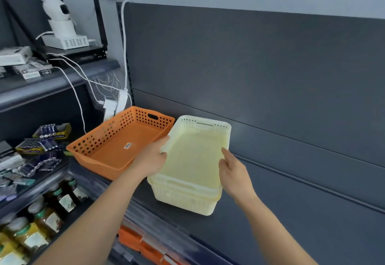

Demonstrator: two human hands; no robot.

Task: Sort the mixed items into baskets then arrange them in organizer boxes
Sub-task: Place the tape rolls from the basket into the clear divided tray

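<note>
Your left hand [154,158] and right hand [233,173] each clamp a side rim of the yellow basket [193,156], topmost of a nested stack near the shelf's [250,233] front edge, just beside the empty orange basket [125,139], so sorting looks unstarted.

The single basket [116,145] sits left of the basket stack [193,160] (both on the shelf [270,233]).

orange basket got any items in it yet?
No, the orange basket shows only its bare floor with a small sticker label on it.
</note>
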